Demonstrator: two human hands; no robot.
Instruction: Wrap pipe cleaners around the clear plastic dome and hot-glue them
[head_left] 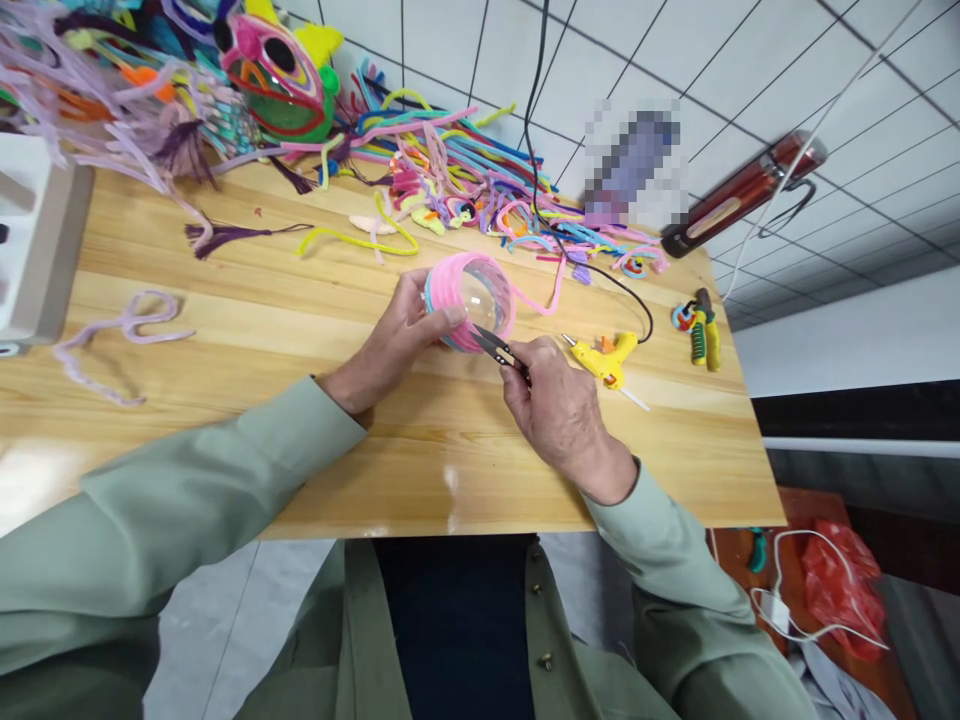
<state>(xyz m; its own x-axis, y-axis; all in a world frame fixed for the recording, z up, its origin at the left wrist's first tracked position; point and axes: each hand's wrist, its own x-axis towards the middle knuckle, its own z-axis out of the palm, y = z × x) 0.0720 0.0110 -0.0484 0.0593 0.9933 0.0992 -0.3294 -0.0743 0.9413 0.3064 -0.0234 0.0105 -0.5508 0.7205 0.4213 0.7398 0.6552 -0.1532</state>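
Green sleeves (pixel 217 450) frame left fingers (pixel 440 323) gripping a pink-wrapped container (pixel 447 284) and right fingers (pixel 517 393) holding snips (pixel 491 346) at its side. Trimming seems underway; the next cut likely needs steadiness.

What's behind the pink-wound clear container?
Beyond the container: a strip of wooden table, then a heap of coloured fuzzy sticks, then tiled wall. Whatever sits directly behind the container and the left hand is covered, so can't tell.
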